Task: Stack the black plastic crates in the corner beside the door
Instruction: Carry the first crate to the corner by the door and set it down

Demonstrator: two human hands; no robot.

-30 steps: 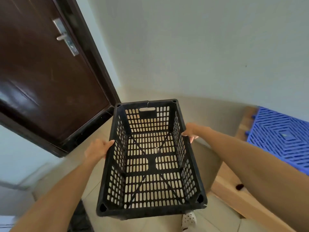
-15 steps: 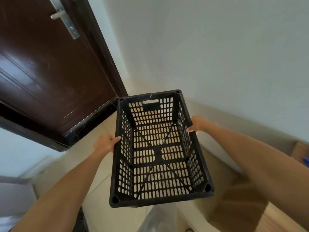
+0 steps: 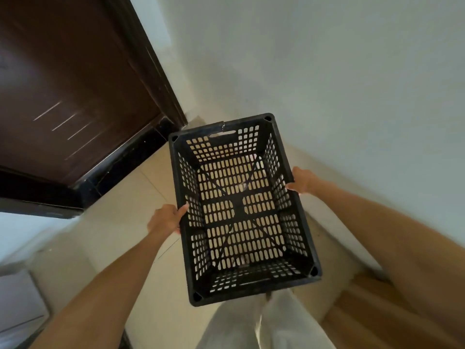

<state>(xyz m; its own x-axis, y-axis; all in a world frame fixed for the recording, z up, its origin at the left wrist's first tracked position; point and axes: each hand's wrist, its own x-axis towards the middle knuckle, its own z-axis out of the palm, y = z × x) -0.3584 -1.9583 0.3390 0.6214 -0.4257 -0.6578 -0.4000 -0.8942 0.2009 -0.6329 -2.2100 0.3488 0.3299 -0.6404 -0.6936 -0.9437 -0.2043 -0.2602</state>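
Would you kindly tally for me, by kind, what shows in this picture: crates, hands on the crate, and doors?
Black crate: 1
Hands gripping its long sides: 2, left hand and right hand
Dark brown door: 1
Total: 4

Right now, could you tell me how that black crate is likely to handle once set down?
The black crate is probably light: it is empty and perforated throughout. It looks rigid, keeping its shape between the left hand and right hand. Its flat base should resist tipping.
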